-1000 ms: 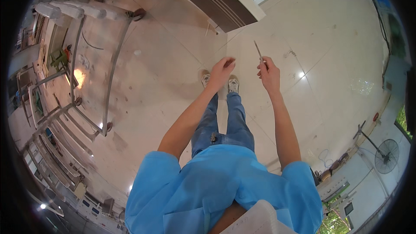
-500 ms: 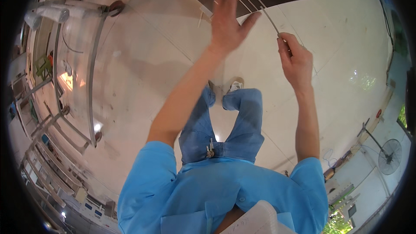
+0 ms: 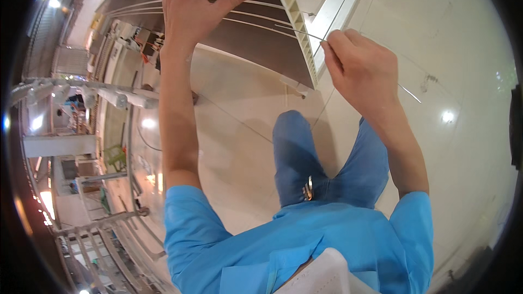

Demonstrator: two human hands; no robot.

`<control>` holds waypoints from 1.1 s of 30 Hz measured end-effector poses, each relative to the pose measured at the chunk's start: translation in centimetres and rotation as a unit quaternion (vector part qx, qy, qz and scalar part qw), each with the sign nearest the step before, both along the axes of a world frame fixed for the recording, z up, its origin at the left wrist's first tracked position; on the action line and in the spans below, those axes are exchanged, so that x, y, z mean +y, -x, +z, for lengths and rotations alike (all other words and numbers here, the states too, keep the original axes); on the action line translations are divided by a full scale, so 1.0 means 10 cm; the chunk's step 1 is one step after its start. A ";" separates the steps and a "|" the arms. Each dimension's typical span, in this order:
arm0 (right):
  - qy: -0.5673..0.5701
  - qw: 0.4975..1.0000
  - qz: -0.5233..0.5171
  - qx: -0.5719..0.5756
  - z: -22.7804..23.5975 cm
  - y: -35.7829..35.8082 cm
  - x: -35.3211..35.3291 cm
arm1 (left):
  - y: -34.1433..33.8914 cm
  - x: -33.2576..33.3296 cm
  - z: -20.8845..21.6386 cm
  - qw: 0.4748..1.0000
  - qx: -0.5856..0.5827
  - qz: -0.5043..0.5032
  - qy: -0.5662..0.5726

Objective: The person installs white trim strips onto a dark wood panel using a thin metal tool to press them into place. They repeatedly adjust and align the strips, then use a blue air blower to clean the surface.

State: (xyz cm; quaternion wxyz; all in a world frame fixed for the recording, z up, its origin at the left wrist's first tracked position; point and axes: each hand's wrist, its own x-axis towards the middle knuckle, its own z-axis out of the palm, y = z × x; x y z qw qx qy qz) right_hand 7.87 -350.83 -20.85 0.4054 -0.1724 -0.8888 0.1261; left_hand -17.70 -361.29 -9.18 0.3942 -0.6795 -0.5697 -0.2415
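A dark brown panel (image 3: 248,46) with a cream, hollow-ribbed edge (image 3: 292,8) stretches across the upper part of the view. Several thin pale lines run along its face. My left hand (image 3: 185,13) is flat against or just over the panel, fingers stretched and thumb spread, holding nothing. To the right of the ribbed edge, my right hand (image 3: 365,65) is closed around a thin metal rod (image 3: 308,34). One end of the rod reaches over the panel's edge; its other end sticks out behind the hand. Whether the rod's tip touches the panel, I cannot tell.
A long white bar (image 3: 342,1) lies on the tiled floor beyond the ribbed edge. Metal frames (image 3: 129,147) with wrapped tubes (image 3: 111,97) stand at the left. My knees (image 3: 294,130) are below the panel.
The panel now fills more of the upper view, its ribbed edge showing. My left hand has moved left along it. My right hand has turned, with the rod now pointing leftward across the edge.
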 end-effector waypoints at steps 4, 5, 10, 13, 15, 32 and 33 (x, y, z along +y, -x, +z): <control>0.052 0.999 0.011 0.013 -0.14 0.06 -0.14 | -0.07 0.01 -0.06 0.998 -0.004 0.062 0.028; 0.070 0.997 0.015 0.003 -0.14 0.06 -0.16 | -0.07 0.01 -0.07 0.998 -0.013 0.058 0.031; 0.037 0.999 0.038 0.008 -0.06 0.05 -0.11 | -0.27 -0.09 -0.42 0.980 -0.134 0.052 -0.138; 0.013 0.999 0.024 -0.026 0.01 0.05 -0.02 | -0.69 -0.27 -0.93 0.927 -0.340 0.066 -0.142; -0.010 0.999 0.012 -0.042 0.06 0.07 0.06 | -0.98 -0.29 -1.29 0.884 -0.456 0.083 -0.066; 0.031 0.991 -0.016 -0.132 0.42 0.03 0.11 | -1.52 0.32 -1.75 0.892 -0.435 0.007 -0.126; 0.026 0.990 -0.014 -0.137 0.44 0.02 0.11 | -1.53 0.34 -1.74 0.890 -0.435 0.007 -0.134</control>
